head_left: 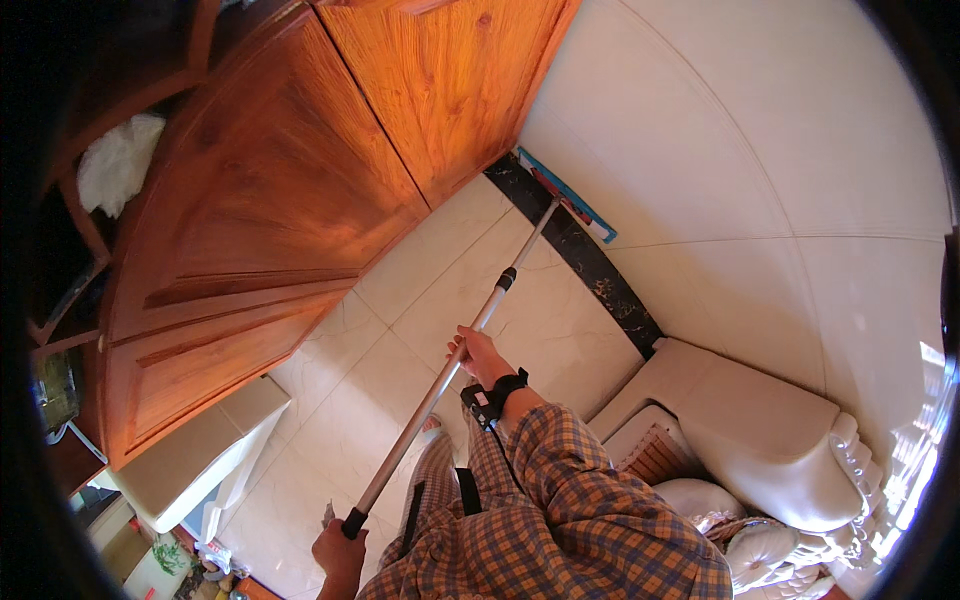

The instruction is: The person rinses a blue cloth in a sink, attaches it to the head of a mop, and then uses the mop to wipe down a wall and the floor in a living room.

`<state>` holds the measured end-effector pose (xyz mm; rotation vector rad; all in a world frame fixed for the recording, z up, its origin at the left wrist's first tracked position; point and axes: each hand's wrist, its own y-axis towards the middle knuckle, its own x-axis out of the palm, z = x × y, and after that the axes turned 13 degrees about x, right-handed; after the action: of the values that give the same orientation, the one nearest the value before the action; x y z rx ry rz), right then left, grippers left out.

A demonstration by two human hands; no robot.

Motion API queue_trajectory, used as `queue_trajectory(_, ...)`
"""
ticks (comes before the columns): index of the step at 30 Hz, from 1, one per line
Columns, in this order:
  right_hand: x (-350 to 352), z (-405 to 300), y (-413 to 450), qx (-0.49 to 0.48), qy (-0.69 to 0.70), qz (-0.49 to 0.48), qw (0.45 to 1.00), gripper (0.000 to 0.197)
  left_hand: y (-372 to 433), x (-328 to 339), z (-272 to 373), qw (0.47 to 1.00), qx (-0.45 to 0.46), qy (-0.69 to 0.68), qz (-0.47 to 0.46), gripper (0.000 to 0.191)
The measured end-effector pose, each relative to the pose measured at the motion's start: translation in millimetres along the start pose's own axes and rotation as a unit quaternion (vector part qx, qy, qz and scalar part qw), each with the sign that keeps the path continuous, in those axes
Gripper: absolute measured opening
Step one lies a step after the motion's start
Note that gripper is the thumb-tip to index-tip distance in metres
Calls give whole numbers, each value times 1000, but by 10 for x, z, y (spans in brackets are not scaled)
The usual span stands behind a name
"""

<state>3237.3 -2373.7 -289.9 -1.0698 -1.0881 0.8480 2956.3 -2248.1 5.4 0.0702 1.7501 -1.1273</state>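
Note:
A flat mop with a telescopic metal pole point(425, 405) slants across the floor in front of me. My right hand point(478, 354) is wrapped around the middle of the pole, below its black locking collar point(506, 279). At the near end, my left hand point(340, 551) grips the pole by its black end cap point(354, 523). The blue-edged mop head point(568, 193) lies at the foot of the white tiled wall point(675, 150), over a black marble border strip point(592, 262). Whether its far edge touches the wall I cannot tell.
A wooden cabinet point(300, 157) stands along the left, close to the mop head. On the right is a cream sofa point(750, 405) with cushions point(761, 551). A pale cabinet point(202, 450) sits at lower left, over marble-look floor tiles point(390, 375).

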Motion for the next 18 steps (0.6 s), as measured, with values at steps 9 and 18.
queue_trajectory(9,98,283,-98,-5,2,22,1000,20,-104,300,-324,999,25,-4,45,26)
queue_trajectory(18,730,1287,-1399,-53,19,-27,998,16,-481,1027,-2270,974,125,-15,186,15)
